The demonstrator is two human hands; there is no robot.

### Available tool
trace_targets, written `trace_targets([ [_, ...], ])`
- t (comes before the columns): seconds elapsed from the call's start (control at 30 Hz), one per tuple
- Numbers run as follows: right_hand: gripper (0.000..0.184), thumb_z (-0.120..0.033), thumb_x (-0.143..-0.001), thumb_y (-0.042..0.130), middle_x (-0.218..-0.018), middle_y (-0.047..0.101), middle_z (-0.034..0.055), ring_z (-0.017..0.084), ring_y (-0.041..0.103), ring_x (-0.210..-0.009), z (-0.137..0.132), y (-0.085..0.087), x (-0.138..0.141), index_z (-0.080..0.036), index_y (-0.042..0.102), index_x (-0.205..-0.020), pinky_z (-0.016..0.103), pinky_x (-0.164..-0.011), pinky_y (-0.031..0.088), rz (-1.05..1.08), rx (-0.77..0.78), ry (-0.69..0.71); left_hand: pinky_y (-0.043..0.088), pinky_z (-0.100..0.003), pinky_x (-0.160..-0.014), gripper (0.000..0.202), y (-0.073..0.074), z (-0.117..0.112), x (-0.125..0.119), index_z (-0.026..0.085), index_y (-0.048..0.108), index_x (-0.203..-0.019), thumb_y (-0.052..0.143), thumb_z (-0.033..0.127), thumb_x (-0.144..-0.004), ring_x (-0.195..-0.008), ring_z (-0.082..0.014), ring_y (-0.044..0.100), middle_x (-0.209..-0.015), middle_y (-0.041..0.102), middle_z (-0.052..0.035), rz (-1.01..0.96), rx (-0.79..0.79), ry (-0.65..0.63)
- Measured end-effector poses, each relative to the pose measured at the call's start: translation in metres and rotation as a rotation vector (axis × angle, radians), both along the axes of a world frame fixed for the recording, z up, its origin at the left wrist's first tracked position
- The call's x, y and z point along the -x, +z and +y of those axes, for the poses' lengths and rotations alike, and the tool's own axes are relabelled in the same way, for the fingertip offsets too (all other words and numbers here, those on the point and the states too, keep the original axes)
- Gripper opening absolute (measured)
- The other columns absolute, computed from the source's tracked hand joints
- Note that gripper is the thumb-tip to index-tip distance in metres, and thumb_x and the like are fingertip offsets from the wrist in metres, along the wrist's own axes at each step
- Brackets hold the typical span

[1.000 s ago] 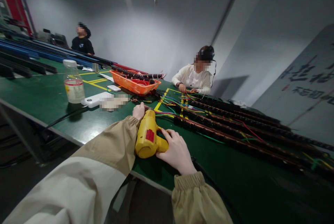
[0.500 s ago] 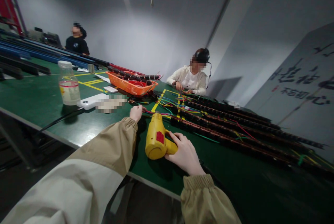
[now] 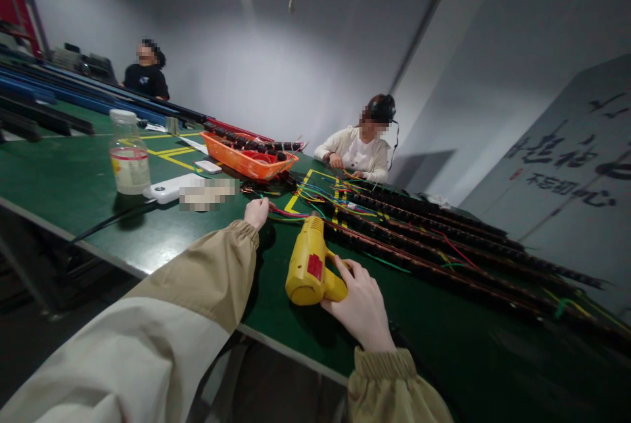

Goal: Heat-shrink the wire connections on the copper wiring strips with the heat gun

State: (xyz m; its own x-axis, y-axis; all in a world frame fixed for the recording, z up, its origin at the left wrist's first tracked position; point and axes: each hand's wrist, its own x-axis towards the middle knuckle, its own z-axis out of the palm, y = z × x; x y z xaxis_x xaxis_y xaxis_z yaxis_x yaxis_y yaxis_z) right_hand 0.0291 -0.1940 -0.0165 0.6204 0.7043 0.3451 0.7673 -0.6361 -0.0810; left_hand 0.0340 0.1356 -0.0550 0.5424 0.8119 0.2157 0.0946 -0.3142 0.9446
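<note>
My right hand (image 3: 359,297) is wrapped round the handle of a yellow heat gun (image 3: 305,264) with a red label on its body. The nozzle points away from me, at the colored wires (image 3: 290,214). My left hand (image 3: 257,213) pinches the ends of those wires, to the left of the nozzle. From there the wires run right toward the long dark wire harnesses (image 3: 419,252) lying across the green table (image 3: 197,245). The fingertips of my left hand are partly hidden from this angle.
An orange basket (image 3: 246,160) with black-wrapped parts stands beyond my left hand. A bottle (image 3: 129,163) and a white device (image 3: 172,188) are at the left. One person (image 3: 357,150) works across the table, another (image 3: 146,81) sits farther back. Long dark profiles (image 3: 44,114) lie at far left.
My right hand has moved the heat gun slightly to the right, away from my left hand. The left hand stays almost in place, still on the wires.
</note>
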Motion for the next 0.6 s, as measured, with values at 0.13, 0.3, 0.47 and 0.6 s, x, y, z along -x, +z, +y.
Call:
trace_targets([
  [0.13,0.077,-0.040,-0.065,0.068,-0.125,0.048,0.0083,0.025,0.044,-0.110,0.002,0.001,0.002,-0.017,0.046,-0.135,0.038,-0.092,0.036,-0.002,0.006,0.022,0.045,-0.023,-0.069,0.047,0.003,-0.002,0.003,0.015,0.071,-0.069,0.030,0.034,-0.082,-0.075,-0.0178,0.062,-0.073,0.069,-0.0080,0.043,-0.022,0.007],
  [0.3,0.075,-0.039,-0.065,0.067,-0.125,0.048,0.0076,0.024,0.044,-0.111,0.011,0.001,0.008,-0.018,0.047,-0.134,0.036,-0.094,0.036,0.014,0.009,0.089,0.044,-0.024,-0.070,0.047,0.008,-0.007,0.009,0.016,0.069,-0.063,0.030,0.034,-0.083,-0.074,-0.0179,0.062,-0.068,0.068,-0.0070,0.068,-0.046,0.042],
  [0.47,0.079,-0.042,-0.063,0.069,-0.125,0.048,0.0079,0.024,0.043,-0.112,0.028,0.001,0.019,-0.018,0.046,-0.135,0.036,-0.096,0.035,0.025,-0.002,0.159,0.043,-0.024,-0.071,0.046,0.011,-0.011,0.012,0.016,0.068,-0.062,0.031,0.033,-0.084,-0.074,-0.0172,0.062,-0.067,0.067,-0.0066,0.087,-0.046,0.049],
  [0.6,0.078,-0.045,-0.063,0.069,-0.124,0.049,0.0070,0.024,0.043,-0.111,0.040,0.002,0.027,-0.020,0.047,-0.134,0.035,-0.096,0.035,0.035,-0.011,0.210,0.043,-0.022,-0.075,0.043,0.013,-0.013,0.013,0.014,0.069,-0.067,0.033,0.031,-0.084,-0.077,-0.0157,0.061,-0.073,0.069,-0.0071,0.088,-0.045,0.062],
])
